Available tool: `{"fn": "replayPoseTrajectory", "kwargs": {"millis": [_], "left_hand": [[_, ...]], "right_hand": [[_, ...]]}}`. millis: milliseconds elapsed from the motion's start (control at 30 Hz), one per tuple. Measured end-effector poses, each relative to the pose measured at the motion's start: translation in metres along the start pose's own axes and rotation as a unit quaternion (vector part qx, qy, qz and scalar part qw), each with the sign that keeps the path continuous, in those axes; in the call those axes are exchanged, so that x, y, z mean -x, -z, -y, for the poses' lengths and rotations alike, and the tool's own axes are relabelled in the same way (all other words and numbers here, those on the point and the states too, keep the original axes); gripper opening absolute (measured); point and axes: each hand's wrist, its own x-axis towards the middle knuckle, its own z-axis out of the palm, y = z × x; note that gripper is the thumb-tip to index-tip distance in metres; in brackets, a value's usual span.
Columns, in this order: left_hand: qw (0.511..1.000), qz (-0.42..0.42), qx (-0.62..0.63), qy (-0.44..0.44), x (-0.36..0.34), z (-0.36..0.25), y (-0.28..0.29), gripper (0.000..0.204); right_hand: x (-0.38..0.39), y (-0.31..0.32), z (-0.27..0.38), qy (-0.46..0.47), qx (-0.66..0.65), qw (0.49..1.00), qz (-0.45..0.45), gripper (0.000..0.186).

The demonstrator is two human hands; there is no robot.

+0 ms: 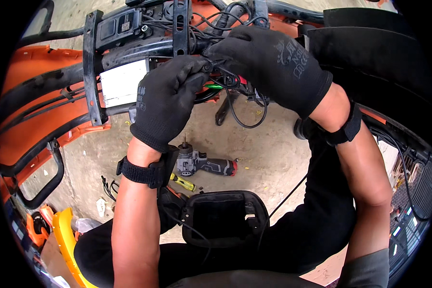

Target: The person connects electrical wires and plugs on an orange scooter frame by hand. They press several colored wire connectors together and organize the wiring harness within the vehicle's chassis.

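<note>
While I crouch over the concrete floor (269, 158), a black plastic cover (224, 217) lies nearest me, between my knees. Just beyond it on the floor rests a grey cordless driver (204, 164) with a red end, its bit pointing up, and a small yellow-handled tool (182, 182) lies just beside it on the near side. To the near left sits a yellow panel (67, 240).

Farther out, both of my hands, in black gloves with dark bands at the wrists, meet at a bundle of black wires (230, 79). My left hand (170, 98) is curled narrow, thumb and fingertips pinching the wires. My right hand (269, 65) reaches in from the right, its fingers closed on the same bundle, touching my left. A loop of wire (242, 117) hangs below them.

Farthest, the wires run into a black frame (129, 45) carrying a white-labelled box (122, 84), with orange bodywork (38, 105) on the left.
</note>
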Motion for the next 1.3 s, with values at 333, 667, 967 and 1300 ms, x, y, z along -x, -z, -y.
{"fn": "replayPoseTrajectory", "kwargs": {"millis": [333,667,967,1300], "left_hand": [[0.999,-0.020,-0.025,-0.022,0.002,0.006,-0.003,0.019],[0.996,-0.018,-0.076,-0.051,0.002,0.006,-0.004,0.027],[0.983,0.006,-0.141,-0.113,-0.005,0.009,-0.003,0.021],[0.978,0.066,-0.163,-0.113,-0.010,0.011,0.002,0.021]], "right_hand": [[-0.015,0.014,0.002,0.030,0.055,0.997,0.051,0.027],[-0.027,0.022,0.006,0.057,0.048,0.993,0.090,0.025],[-0.020,0.016,0.000,0.064,0.090,0.990,0.087,0.025],[-0.017,0.011,0.000,0.048,0.081,0.990,0.107,0.026]]}}
